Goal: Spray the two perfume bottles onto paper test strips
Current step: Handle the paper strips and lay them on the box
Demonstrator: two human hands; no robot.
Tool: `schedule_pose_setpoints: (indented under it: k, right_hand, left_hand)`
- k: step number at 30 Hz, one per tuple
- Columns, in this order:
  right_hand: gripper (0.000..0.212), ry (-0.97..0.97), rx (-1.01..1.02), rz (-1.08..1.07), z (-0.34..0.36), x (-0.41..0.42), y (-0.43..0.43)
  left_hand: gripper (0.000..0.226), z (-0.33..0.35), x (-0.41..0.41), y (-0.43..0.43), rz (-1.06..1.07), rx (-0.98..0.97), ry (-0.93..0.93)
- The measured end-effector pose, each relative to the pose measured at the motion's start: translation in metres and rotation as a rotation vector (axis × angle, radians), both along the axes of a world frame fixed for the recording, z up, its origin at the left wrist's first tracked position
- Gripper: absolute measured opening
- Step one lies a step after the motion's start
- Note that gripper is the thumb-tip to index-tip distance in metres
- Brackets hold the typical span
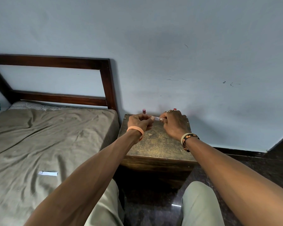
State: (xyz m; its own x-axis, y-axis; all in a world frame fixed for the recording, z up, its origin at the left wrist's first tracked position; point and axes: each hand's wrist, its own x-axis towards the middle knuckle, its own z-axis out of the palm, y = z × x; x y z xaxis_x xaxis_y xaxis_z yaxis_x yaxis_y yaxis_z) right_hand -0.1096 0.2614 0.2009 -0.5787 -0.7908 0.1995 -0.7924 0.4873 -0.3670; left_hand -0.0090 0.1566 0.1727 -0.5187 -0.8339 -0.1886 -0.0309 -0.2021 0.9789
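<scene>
Knees (201,204) nearest; beyond, my left hand (138,122) and right hand (174,123) pinch a paper strip (155,118) between them. Probably light, limp: grip the ends.

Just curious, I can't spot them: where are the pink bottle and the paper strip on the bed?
pink bottle (144,111), head view, its cap.
paper strip on the bed (48,173), head view, its middle.

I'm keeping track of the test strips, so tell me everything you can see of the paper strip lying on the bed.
The paper strip is a narrow white rectangle, thin like plain paper, with a small fold near its left end. It lies flat and roughly level on the wrinkled olive bedsheet, touched only by that sheet.
</scene>
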Motion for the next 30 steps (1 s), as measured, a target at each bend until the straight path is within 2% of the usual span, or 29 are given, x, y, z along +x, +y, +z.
schedule_pose_setpoints:
  k: [3,7,12,16,22,30]
  right_hand:
    - [0.013,-0.196,-0.037,0.055,-0.003,-0.003,-0.004]
    - [0.016,-0.255,-0.094,0.057,-0.005,-0.003,-0.007]
    - [0.021,-0.377,-0.053,0.103,-0.011,-0.006,-0.011]
    - [0.025,-0.354,-0.044,0.087,-0.014,-0.007,-0.013]
    - [0.016,-0.246,0.006,0.108,-0.022,-0.008,-0.018]
    - [0.013,-0.191,0.033,0.118,-0.024,-0.005,-0.024]
  left_hand:
    - [0.005,-0.001,0.003,-0.001,-0.013,0.022,0.021]
    - [0.007,-0.003,0.004,-0.003,-0.036,0.022,0.019]
    - [0.013,-0.005,0.004,-0.006,-0.066,-0.011,-0.015]
    - [0.01,-0.008,0.006,-0.009,-0.127,-0.059,-0.049]
    - [0.011,-0.015,0.005,-0.012,-0.196,-0.151,-0.163]
    - [0.009,-0.02,0.004,-0.02,-0.196,-0.161,-0.16]
